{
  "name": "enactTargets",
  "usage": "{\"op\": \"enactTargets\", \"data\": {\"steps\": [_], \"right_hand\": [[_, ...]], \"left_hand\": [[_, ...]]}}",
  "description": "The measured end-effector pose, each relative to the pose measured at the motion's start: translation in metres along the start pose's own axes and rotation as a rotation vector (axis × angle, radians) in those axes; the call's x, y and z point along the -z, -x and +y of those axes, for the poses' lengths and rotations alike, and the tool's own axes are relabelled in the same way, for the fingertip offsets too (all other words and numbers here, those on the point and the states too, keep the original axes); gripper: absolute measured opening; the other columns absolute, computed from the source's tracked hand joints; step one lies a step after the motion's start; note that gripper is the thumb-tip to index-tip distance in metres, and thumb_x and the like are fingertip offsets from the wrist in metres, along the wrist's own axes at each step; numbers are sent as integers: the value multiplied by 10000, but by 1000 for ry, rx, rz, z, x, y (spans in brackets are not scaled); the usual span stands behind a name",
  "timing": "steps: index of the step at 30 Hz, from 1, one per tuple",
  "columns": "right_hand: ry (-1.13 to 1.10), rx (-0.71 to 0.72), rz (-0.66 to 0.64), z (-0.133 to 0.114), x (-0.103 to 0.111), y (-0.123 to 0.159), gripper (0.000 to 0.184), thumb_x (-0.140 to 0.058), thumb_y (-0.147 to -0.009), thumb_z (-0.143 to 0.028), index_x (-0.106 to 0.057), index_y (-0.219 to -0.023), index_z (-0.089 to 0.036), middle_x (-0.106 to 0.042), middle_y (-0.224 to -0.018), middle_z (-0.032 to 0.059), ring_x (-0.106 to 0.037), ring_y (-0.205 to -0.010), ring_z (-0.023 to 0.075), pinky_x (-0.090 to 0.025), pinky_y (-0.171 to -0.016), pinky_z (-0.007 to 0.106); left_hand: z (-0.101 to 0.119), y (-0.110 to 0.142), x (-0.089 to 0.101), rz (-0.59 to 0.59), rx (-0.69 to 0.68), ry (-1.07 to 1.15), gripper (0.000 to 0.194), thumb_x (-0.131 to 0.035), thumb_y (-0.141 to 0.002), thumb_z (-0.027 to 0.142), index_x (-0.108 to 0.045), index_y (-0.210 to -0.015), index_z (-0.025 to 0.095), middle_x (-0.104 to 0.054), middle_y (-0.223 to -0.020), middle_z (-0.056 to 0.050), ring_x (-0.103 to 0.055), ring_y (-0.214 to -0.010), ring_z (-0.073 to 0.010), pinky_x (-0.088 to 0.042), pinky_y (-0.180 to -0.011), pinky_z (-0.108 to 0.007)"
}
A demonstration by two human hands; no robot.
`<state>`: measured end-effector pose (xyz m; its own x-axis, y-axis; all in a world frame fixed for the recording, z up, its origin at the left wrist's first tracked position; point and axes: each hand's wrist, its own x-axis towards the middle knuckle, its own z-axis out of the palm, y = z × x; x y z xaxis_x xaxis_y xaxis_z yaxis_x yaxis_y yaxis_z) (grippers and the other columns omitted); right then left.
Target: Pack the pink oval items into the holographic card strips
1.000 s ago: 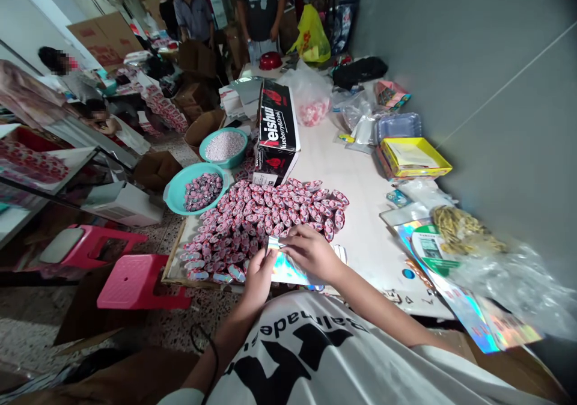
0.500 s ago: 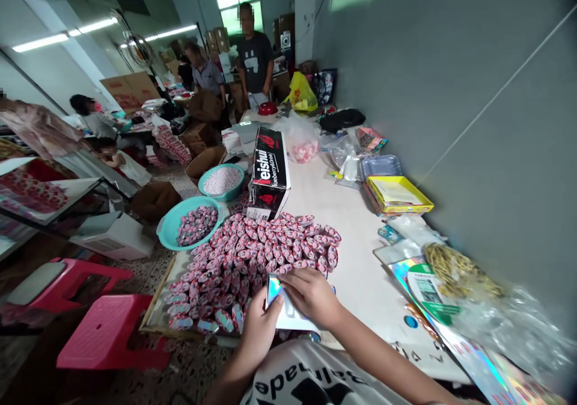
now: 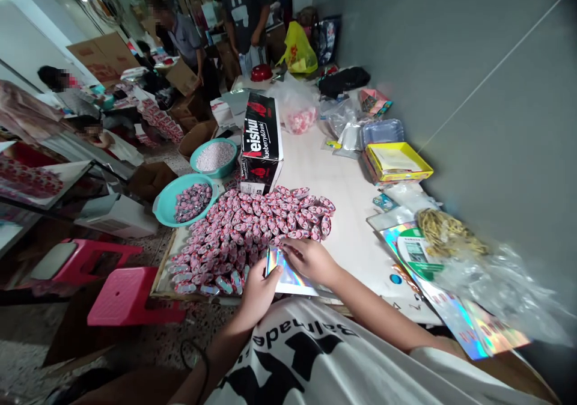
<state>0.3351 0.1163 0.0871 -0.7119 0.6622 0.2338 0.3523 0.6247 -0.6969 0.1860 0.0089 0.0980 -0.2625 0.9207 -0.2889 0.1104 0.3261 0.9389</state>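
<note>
My left hand (image 3: 258,292) is closed on the left edge of a shiny holographic sheet (image 3: 295,277), with the thumb on top. My right hand (image 3: 313,261) is just above the sheet's far edge, its fingers bent together. Whatever may be between those fingertips is too small to make out. Directly beyond both hands, a dense spread of small pink-and-red oval pieces (image 3: 252,219) covers the table's near left part.
A black drink carton (image 3: 264,140) stands behind the pieces. To its left are a teal basin (image 3: 164,204) of dark pink bits and another basin (image 3: 228,163) of pale beads. Yellow trays (image 3: 396,163) and tangled gold cord (image 3: 444,231) lie right. Pink stools (image 3: 121,297) stand left. Co-workers are further back.
The view has tipped downward. My right hand has lifted from lying flat on the sheet, and its fingers are now bent near the far edge. My left hand keeps its grip.
</note>
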Motion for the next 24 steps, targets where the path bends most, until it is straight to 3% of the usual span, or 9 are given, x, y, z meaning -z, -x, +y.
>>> {"op": "enactTargets", "data": {"steps": [6,10,15,20,24], "right_hand": [[-198,42,5,8,7,7,275,-604,-895,-324,-693,-1120,-193,-748,-1004,89,-702,-874,192,-524,-777,275],[-44,77,-18,15,3,7,306,-546,-928,-315,-674,-1172,-182,-756,-957,101,-705,-800,191,-509,-710,266],[197,136,-81,18,-7,8,353,-487,-930,-257,-644,-1228,-154,-752,-835,97,-667,-641,176,-435,-581,251],[122,104,-54,20,-8,8,383,-462,-938,-285,-608,-1265,-147,-757,-892,100,-684,-708,178,-455,-620,250],[101,192,-111,23,-2,-2,401,-494,-919,-298,-592,-1284,-162,-756,-875,88,-680,-700,175,-450,-617,246]], "left_hand": [[-3,0,-2,-66,-35,-61,308,-591,-849,363,-670,-1048,141,-703,-930,-61,-623,-843,-189,-481,-731,-252],[-2,0,-3,-79,-48,-130,271,-573,-853,338,-674,-1015,146,-691,-872,-41,-603,-811,-173,-462,-717,-239],[-7,-3,-5,-58,-50,-208,200,-598,-821,338,-628,-793,142,-603,-717,-2,-536,-702,-139,-426,-649,-219],[-10,-5,-6,-5,-6,-170,197,-596,-808,343,-625,-799,148,-579,-685,8,-532,-681,-137,-416,-624,-211],[-6,-6,-7,41,0,-218,181,-593,-797,318,-639,-837,147,-617,-730,-6,-543,-689,-142,-412,-622,-213]]}}
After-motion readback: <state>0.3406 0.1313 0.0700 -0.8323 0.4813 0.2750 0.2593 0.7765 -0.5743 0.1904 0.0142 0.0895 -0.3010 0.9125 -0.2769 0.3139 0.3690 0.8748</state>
